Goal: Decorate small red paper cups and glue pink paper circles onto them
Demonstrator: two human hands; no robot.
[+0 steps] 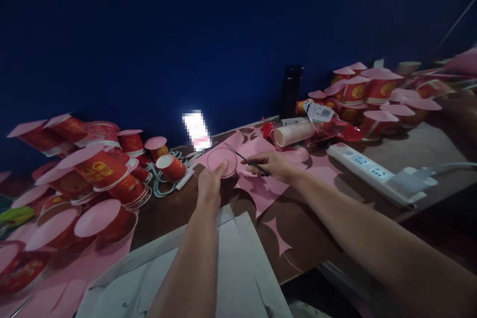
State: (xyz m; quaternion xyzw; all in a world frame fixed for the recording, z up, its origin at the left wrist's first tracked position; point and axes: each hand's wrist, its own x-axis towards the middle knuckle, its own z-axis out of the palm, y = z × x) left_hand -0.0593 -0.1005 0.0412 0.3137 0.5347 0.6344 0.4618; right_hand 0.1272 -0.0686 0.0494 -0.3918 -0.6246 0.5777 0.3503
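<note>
My left hand (210, 184) pinches a pink paper disc (222, 160) by its near edge, holding it just above the brown table (179, 208). My right hand (274, 165) is closed on a pair of dark scissors (250, 162), whose blades point left toward the disc's right side. Both hands hover over pink paper sheets and offcuts (263, 189) spread on the table.
Red paper cups capped with pink discs (93, 169) pile up at the left, and more (372, 92) at the back right. A sleeve of stacked cups (296, 132), a dark bottle (291, 90), a white power strip (367, 169), cables (160, 184) and grey card (231, 268) lie around.
</note>
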